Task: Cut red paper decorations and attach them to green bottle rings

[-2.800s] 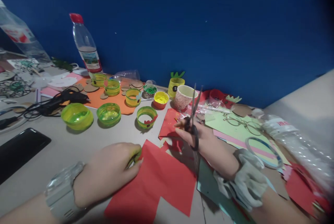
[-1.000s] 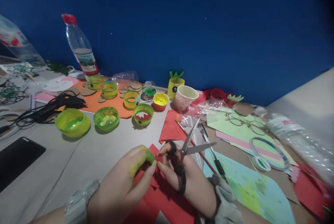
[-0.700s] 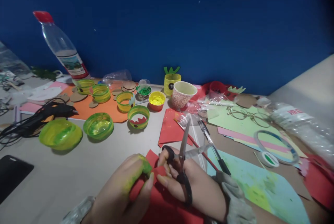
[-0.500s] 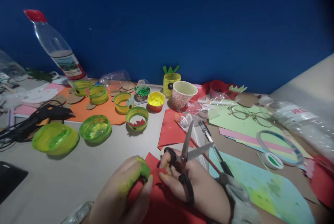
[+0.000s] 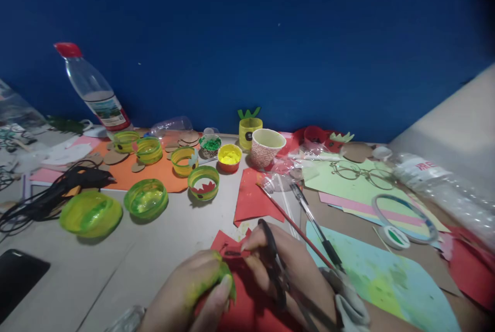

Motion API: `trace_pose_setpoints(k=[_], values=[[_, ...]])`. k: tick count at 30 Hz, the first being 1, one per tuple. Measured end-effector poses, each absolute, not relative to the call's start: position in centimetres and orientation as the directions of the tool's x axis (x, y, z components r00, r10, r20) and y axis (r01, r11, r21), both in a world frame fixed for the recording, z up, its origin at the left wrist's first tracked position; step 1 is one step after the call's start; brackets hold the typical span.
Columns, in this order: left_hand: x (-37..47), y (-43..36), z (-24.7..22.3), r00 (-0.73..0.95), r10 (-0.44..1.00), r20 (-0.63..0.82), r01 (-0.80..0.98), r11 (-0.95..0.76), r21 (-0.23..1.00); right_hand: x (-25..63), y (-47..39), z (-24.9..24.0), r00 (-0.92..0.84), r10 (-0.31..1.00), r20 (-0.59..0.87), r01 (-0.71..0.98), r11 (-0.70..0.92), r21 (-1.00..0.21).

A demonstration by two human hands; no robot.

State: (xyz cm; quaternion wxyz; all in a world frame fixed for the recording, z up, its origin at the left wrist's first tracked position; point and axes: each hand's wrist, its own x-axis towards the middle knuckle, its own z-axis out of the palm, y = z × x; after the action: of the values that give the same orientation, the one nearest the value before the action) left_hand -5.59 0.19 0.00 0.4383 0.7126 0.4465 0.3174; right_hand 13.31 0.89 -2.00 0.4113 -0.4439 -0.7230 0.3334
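My right hand has its thumb and fingertips pinched on a small red paper piece with a dark mark. Hooked over the same hand are black-handled scissors, their blades turned down toward the wrist. My left hand, smeared green and yellow, is closed beside that piece, thumb pressed to the curled fingers; what it grips is hidden. A larger red paper sheet lies beneath both hands. Just beyond them rest another red sheet, a paintbrush and a pen.
Green-yellow painted bowls and rings stand at left and centre. Behind are a yellow paint cup, a patterned paper cup and a tilted bottle. A glue gun lies left; glasses and tape lie right.
The scissors have swung round, from blades pointing up and away to blades down by the right wrist. The small red piece with the dark mark now shows between my hands.
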Motion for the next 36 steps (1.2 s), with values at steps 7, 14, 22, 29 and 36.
trace_pose_setpoints(k=[7, 14, 22, 29, 36], values=[[-5.4, 0.4, -1.0, 0.44, 0.856, -0.271, 0.236, 0.18, 0.955, 13.8, 0.4, -2.6, -0.531, 0.678, 0.508, 0.343, 0.72, -0.603], [-5.8, 0.1, -0.7, 0.351, 0.912, -0.212, 0.221, 0.139, 0.965, 13.4, 0.6, -2.0, -0.356, 0.904, 0.238, 0.395, 0.376, -0.838], [-5.8, -1.0, -1.1, 0.108, 0.994, -0.005, 0.337, -0.032, 0.941, 14.0, 1.4, -1.4, -0.58, 0.814, 0.029, 0.095, 0.103, -0.99], [-6.5, -1.3, -1.7, 0.157, 0.988, -0.006, 0.488, -0.072, 0.87, 14.3, 2.2, 0.7, -0.714, 0.681, -0.165, 0.373, 0.171, -0.912], [-6.6, -1.3, -0.7, 0.22, 0.966, 0.134, 0.528, -0.234, 0.816, 13.7, 2.0, 0.7, -0.646, 0.721, -0.248, 0.573, 0.245, -0.782]])
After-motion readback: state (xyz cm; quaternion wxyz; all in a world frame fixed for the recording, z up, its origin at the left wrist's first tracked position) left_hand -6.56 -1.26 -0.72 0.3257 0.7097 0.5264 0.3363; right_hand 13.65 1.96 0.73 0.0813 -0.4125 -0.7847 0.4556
